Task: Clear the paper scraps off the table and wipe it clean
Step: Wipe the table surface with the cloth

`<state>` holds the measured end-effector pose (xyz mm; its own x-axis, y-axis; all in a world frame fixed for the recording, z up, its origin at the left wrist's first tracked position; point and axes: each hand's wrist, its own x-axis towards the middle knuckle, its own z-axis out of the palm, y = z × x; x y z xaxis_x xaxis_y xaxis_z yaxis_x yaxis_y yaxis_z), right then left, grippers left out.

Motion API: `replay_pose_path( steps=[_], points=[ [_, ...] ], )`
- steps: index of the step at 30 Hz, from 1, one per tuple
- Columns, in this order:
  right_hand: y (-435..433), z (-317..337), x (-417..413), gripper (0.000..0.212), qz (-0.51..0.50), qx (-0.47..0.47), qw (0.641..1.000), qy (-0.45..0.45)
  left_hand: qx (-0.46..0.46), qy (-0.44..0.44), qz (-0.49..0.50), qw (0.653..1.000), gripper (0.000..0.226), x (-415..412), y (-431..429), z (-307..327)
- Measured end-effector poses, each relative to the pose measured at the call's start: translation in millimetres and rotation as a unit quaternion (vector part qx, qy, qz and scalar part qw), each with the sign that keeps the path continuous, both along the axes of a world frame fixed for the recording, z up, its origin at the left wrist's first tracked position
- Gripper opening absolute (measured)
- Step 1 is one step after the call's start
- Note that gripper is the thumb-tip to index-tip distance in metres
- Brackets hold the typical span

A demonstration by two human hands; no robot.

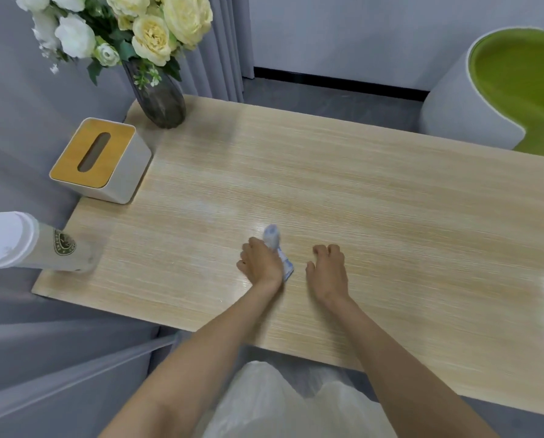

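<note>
On the light wooden table (343,191), near its front middle, my left hand (261,263) grips a crumpled white and blue wipe (275,245) and holds it against the tabletop. The wipe is blurred and sticks out past my fingers toward the far side. My right hand (327,270) rests on the table just to the right of it, fingers curled under and holding nothing. No paper scraps show on the tabletop.
A tissue box (98,159) with a wooden lid, a glass vase of flowers (160,96) and a lidded paper cup (27,241) stand along the table's left side. A green and white chair (501,90) stands at the far right. A white plastic bag (283,403) hangs below the front edge.
</note>
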<state>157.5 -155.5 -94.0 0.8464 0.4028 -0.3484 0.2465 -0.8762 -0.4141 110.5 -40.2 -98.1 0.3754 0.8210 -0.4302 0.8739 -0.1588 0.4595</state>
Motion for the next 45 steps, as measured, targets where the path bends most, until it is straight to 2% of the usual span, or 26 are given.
replay_pose_path(
  steps=[1, 3, 5, 8, 10, 14, 17, 18, 19, 21, 22, 23, 24, 25, 28, 30, 31, 32, 34, 35, 36, 38, 40, 42, 44, 45],
  points=[
    [-3.1, 0.0, 1.1, 0.045, 0.010, -0.009, 1.000, -0.003, -0.004, -0.051, -0.063, 0.997, 0.017, -5.0, -4.2, 1.3],
    [-10.6, -2.1, 1.5, 0.053, 0.036, -0.022, 0.999, -0.003, -0.016, -0.143, -0.148, 0.979, 0.026, -14.9, 4.0, 9.3],
    [-18.1, -7.1, -0.4, 0.059, 0.061, -0.032, 0.998, -0.002, 0.032, -0.172, -0.147, 0.974, 0.037, -12.3, 39.0, 13.3],
    [-25.5, -16.1, -8.0, 0.064, 0.085, -0.059, 0.995, 0.007, 0.157, -0.065, -0.122, 0.978, 0.026, 1.5, 103.4, 8.5],
    [-28.7, -20.3, -13.3, 0.065, 0.093, -0.072, 0.993, 0.007, 0.201, -0.014, -0.121, 0.972, 0.022, 6.7, 121.8, 2.9],
    [-35.0, -24.7, -15.9, 0.065, 0.101, -0.068, 0.992, 0.016, 0.195, 0.001, -0.162, 0.967, 0.035, 12.0, 94.5, -16.9],
    [-35.2, -25.4, -15.8, 0.065, 0.094, -0.062, 0.993, 0.022, 0.192, -0.024, -0.211, 0.958, 0.024, 8.5, 43.3, -28.3],
    [-35.0, -25.2, -16.4, 0.066, 0.091, -0.064, 0.993, 0.025, 0.187, -0.035, -0.275, 0.943, 0.024, 1.5, 22.9, -30.7],
    [-35.4, -25.4, -17.2, 0.068, 0.089, -0.071, 0.993, 0.029, 0.187, -0.056, -0.370, 0.908, 0.029, -10.2, 3.1, -32.4],
    [-39.4, -26.8, -19.0, 0.073, 0.093, -0.088, 0.991, 0.034, 0.247, -0.103, -0.563, 0.782, 0.033, -34.4, -10.8, -38.0],
    [-42.4, -27.5, -20.2, 0.074, 0.099, -0.096, 0.990, 0.035, 0.280, -0.119, -0.617, 0.726, 0.031, -39.6, 1.4, -36.9],
    [-45.7, -28.0, -21.3, 0.074, 0.104, -0.099, 0.989, 0.032, 0.310, -0.126, -0.636, 0.696, 0.027, -40.9, 21.0, -34.7],
    [-48.4, -28.4, -22.6, 0.075, 0.106, -0.097, 0.989, 0.027, 0.337, -0.120, -0.620, 0.698, 0.025, -41.0, 45.1, -32.3],
    [-50.3, -28.4, -24.6, 0.074, 0.106, -0.092, 0.990, 0.023, 0.351, -0.093, -0.577, 0.732, 0.024, -41.5, 72.1, -27.8],
    [-50.9, -28.1, -35.7, 0.071, 0.097, -0.079, 0.992, 0.013, 0.352, -0.037, -0.341, 0.871, 0.027, -51.6, 108.5, -17.9],
    [-52.1, -29.3, -47.1, 0.068, 0.096, -0.078, 0.992, 0.007, 0.282, -0.054, -0.271, 0.919, 0.030, -57.7, 61.5, -20.1],
    [-53.4, -31.5, -52.8, 0.066, 0.092, -0.079, 0.993, 0.003, 0.251, -0.070, -0.294, 0.920, 0.033, -62.4, 27.9, -22.6],
    [-55.0, -33.4, -57.8, 0.065, 0.086, -0.080, 0.993, 0.001, 0.239, -0.075, -0.373, 0.893, 0.036, -69.9, -4.3, -26.2],
    [-59.0, -35.7, -66.0, 0.065, 0.071, -0.082, 0.994, -0.007, 0.282, -0.079, -0.551, 0.781, 0.042, -88.3, -37.4, -32.0],
    [-61.3, -36.7, -69.2, 0.064, 0.067, -0.084, 0.994, -0.014, 0.306, -0.086, -0.591, 0.742, 0.044, -92.3, -24.7, -31.8],
    [-63.2, -37.4, -71.5, 0.062, 0.063, -0.083, 0.994, -0.018, 0.335, -0.097, -0.597, 0.723, 0.047, -92.9, -3.7, -35.3],
    [-66.0, -37.9, -76.0, 0.061, 0.050, -0.075, 0.996, -0.010, 0.351, -0.061, -0.541, 0.762, 0.050, -95.3, 43.1, -30.8],
    [-67.0, -37.4, -81.0, 0.061, 0.039, -0.077, 0.996, -0.004, 0.361, -0.030, -0.384, 0.849, 0.042, -99.2, 75.4, -25.4],
    [-67.4, -37.1, -84.5, 0.061, 0.035, -0.085, 0.996, 0.003, 0.277, -0.060, -0.193, 0.939, 0.023, -96.2, 55.8, -13.0],
    [-67.8, -36.9, -85.6, 0.061, 0.042, -0.089, 0.995, 0.013, 0.190, -0.082, -0.164, 0.964, 0.022, -93.4, 3.3, -6.0],
    [-68.0, -36.1, -84.5, 0.062, 0.046, -0.088, 0.995, 0.017, 0.173, -0.105, -0.234, 0.951, 0.026, -96.0, -25.7, -5.9]
  ],
)
